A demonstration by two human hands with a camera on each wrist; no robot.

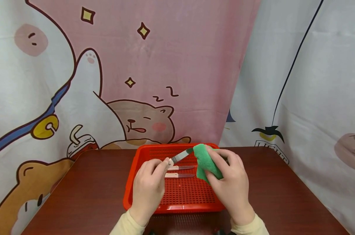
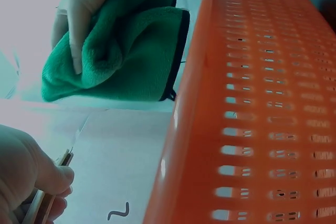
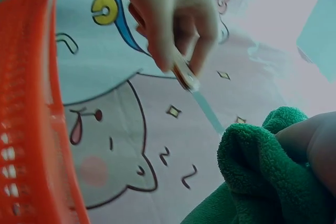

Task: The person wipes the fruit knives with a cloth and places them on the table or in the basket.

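Observation:
My left hand grips the pale handle of a folding knife, its blade out and pointing up to the right. My right hand holds a bunched green cloth with a dark edge, seen in the left wrist view. In the right wrist view the blade's tip meets or lies just behind the cloth; whether they touch is unclear. Below the hands, two more knives, an upper one and a lower one, lie in a red basket, their handles partly hidden by my left hand.
The perforated basket stands on a dark brown table, near its back edge. Behind it hangs a printed curtain with cartoon animals. In the left wrist view the basket's orange-red wall rises close to both hands.

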